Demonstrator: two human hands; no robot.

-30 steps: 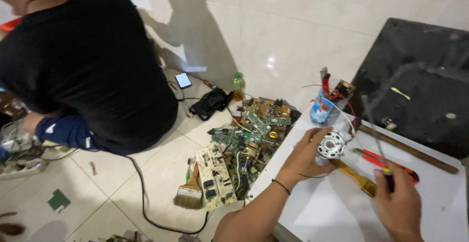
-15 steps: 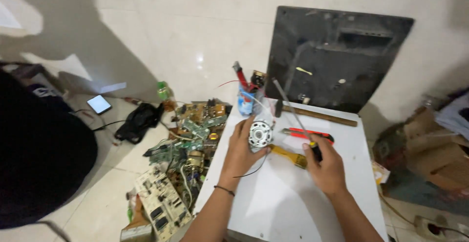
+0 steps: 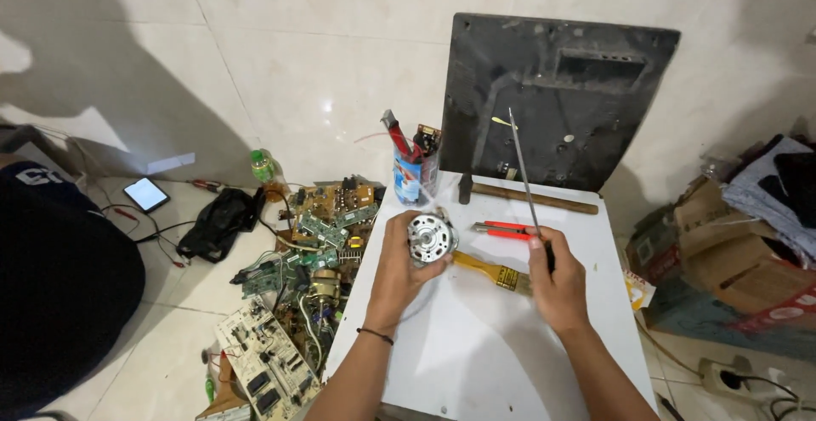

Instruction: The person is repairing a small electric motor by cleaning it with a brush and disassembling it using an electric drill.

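From my remote seat I saw both forearms reach up from the bottom edge over the white rectangular tabletop (image 3: 476, 344). The left hand (image 3: 399, 264) was wrapped around a small round silver electric motor (image 3: 430, 239), holding it just above the table's left half. The right hand (image 3: 557, 281) was clenched on the dark handle of a long thin metal file (image 3: 527, 179), whose blade slanted up and away toward the wall. Between the two hands lay a yellow-handled paintbrush (image 3: 493, 270), its handle passing just under the motor. Just beyond it rested a red utility knife (image 3: 503, 230), and farther on a brown wooden stick (image 3: 531, 199) lay across the table's back edge. At the far left corner stood a blue-and-white cup stuffed with tools (image 3: 410, 174). A black moulded plastic panel (image 3: 557, 98) leaned upright against the tiled wall behind the table. On the floor to the left sat a heap of green and tan circuit boards (image 3: 297, 276), a black pouch (image 3: 217, 221), a lit phone (image 3: 146, 193) and a small green bottle (image 3: 263, 166). Another person's dark clothing (image 3: 59, 293) filled the left edge.
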